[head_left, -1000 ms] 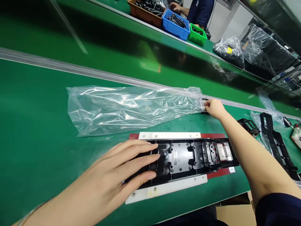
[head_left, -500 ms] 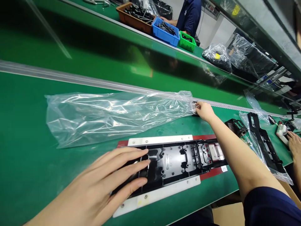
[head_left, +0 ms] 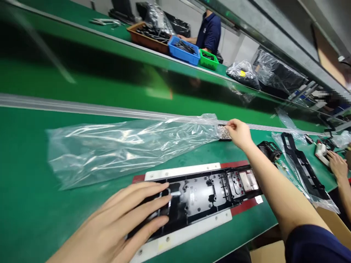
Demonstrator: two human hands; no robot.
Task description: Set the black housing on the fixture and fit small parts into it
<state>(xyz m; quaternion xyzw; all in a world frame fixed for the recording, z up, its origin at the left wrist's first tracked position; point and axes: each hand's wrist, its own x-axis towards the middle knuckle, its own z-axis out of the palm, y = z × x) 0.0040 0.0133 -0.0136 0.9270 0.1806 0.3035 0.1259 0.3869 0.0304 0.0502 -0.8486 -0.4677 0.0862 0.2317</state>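
In the head view, the left hand (head_left: 128, 215) lies flat, fingers spread, on the near end of a long black plastic frame (head_left: 203, 193). The frame sits on a white plate (head_left: 181, 170) over a red base (head_left: 241, 206) on the green conveyor belt (head_left: 33, 153). The right hand (head_left: 240, 133) reaches across to a small black tray (head_left: 224, 132) of tiny parts, its fingertips pinched together at the tray's edge; whether they hold anything cannot be told. A clear plastic bag (head_left: 123, 146) lies beside the tray. At the right edge, another person's hand (head_left: 338, 166) rests near a second black frame (head_left: 301, 166). Far off, a blue bin (head_left: 183, 51) stands before a seated person.
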